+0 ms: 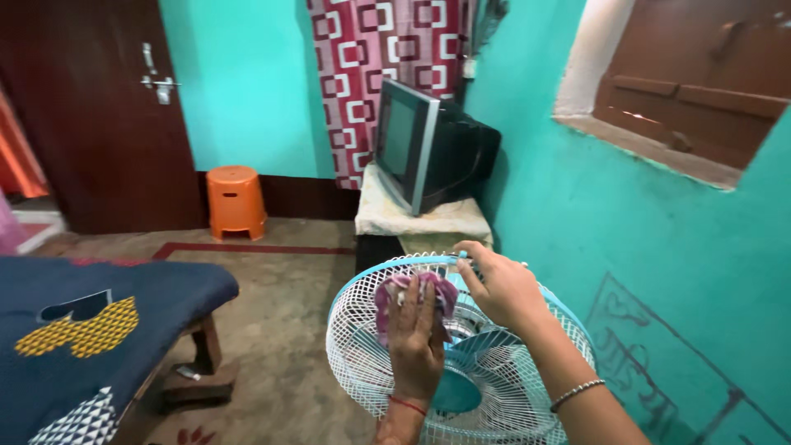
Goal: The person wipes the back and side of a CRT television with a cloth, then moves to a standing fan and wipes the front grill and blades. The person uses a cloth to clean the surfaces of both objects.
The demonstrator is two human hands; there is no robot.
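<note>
Turquoise walls surround me; my left hand point(414, 342) presses a pink crumpled cloth point(412, 292) flat against the white wire fan grille point(362, 363) while my right hand point(503, 288) grips its blue rim point(367, 276) steady.

Concrete floor point(288, 297) carries an orange plastic stool point(236, 201) at 11 o'clock. Low stand point(387, 247) at 12, cloth-draped, bears a CRT television point(428, 144). Bed point(99, 330) at 9 has a dark patterned cover.
</note>
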